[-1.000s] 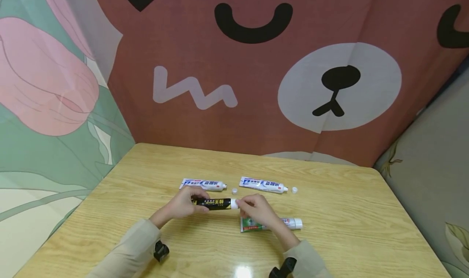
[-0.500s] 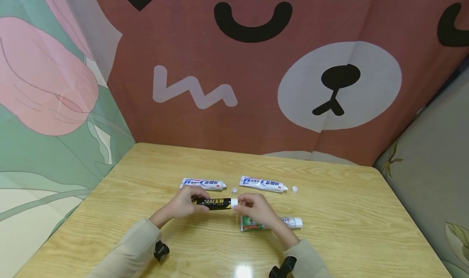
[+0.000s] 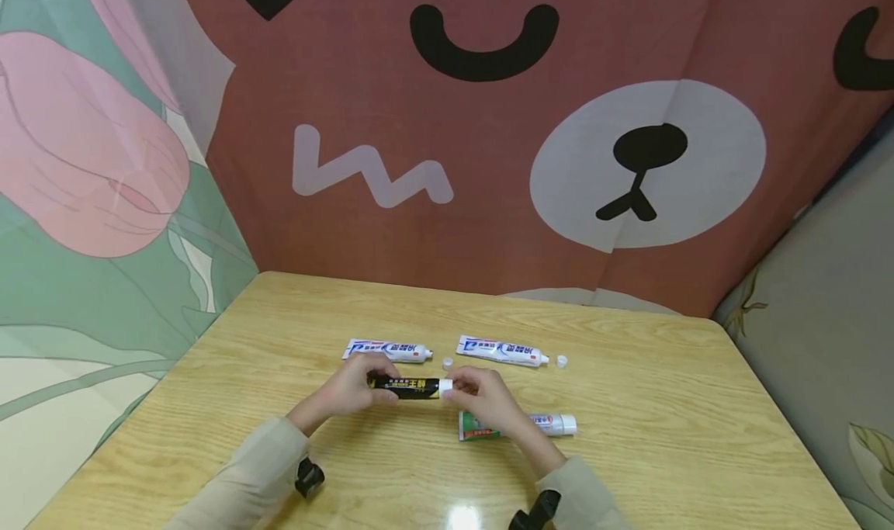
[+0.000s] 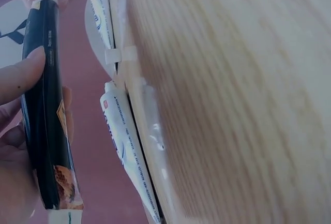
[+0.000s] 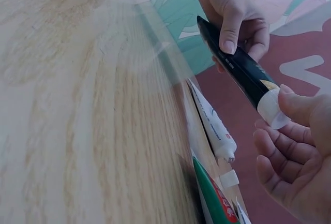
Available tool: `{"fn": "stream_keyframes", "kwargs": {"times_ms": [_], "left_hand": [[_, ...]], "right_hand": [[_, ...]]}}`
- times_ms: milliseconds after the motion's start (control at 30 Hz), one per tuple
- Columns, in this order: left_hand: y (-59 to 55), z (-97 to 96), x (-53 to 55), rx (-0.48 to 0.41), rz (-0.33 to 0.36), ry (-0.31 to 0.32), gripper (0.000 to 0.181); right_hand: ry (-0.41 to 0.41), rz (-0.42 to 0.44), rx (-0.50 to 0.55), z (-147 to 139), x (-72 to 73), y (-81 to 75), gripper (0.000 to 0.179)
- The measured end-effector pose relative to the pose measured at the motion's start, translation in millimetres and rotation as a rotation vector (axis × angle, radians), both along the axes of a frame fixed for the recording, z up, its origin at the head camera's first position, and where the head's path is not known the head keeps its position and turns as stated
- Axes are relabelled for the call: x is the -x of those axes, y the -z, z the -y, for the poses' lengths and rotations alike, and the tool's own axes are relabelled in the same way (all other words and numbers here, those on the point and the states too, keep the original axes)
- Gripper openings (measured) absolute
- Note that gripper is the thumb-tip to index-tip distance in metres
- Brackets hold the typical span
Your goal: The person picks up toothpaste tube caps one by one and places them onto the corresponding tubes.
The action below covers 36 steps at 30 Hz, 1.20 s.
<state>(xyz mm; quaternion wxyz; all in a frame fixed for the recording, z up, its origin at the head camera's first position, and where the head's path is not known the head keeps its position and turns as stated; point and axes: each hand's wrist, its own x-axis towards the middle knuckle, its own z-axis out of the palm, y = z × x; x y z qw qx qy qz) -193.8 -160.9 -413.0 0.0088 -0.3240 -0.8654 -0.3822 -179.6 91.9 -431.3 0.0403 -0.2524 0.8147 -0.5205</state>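
A black toothpaste tube [image 3: 412, 388] with yellow lettering is held level above the table, its white cap [image 3: 445, 388] pointing right. My left hand [image 3: 354, 384] grips the tube's body, thumb on the near side, as the left wrist view also shows. At the other end, my right hand [image 3: 486, 397] pinches the white cap between thumb and fingers; in the right wrist view the thumb [image 5: 297, 105] presses on the cap's side. The cap is on the tube. Beneath the right hand lies a green and white toothpaste tube [image 3: 559, 424], partly hidden by that hand and wrist.
Two white and blue toothpaste tubes, a left one [image 3: 405, 351] and a right one [image 3: 503, 351], lie uncapped farther back. A loose white cap [image 3: 448, 364] sits by the left one's nozzle, another cap [image 3: 562, 361] by the right one's. A printed cloth [image 3: 489, 235] hangs behind the wooden table [image 3: 663, 406].
The right hand's fingers have shifted their hold around the white cap, and its wrist has turned slightly. The left hand and the black tube have stayed almost in place.
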Motion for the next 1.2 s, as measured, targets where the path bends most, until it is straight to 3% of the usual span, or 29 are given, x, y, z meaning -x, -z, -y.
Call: {"fn": "stream_keyframes", "kwargs": {"times_ms": [267, 600, 833, 1200], "left_hand": [[2.0, -3.4, -0.1, 0.027, -0.016, -0.02, 0.021], [7.1, -4.3, 2.8, 0.047, -0.045, -0.045, 0.023], [12.0, -2.4, 8.4, 0.015, 0.06, -0.04, 0.024], [20.2, 1.2, 19.0, 0.031, 0.232, 0.043, 0.021]], "right_hand": [[-0.026, -0.02, -0.017, 1.1, 2.3, 1.9, 0.013], [0.0, 0.058, -0.018, 0.3, 4.0, 2.4, 0.017], [0.068, 0.15, 0.039, 2.0, 6.9, 5.2, 0.026], [0.093, 0.226, 0.014, 3.4, 15.2, 15.9, 0.026]]}}
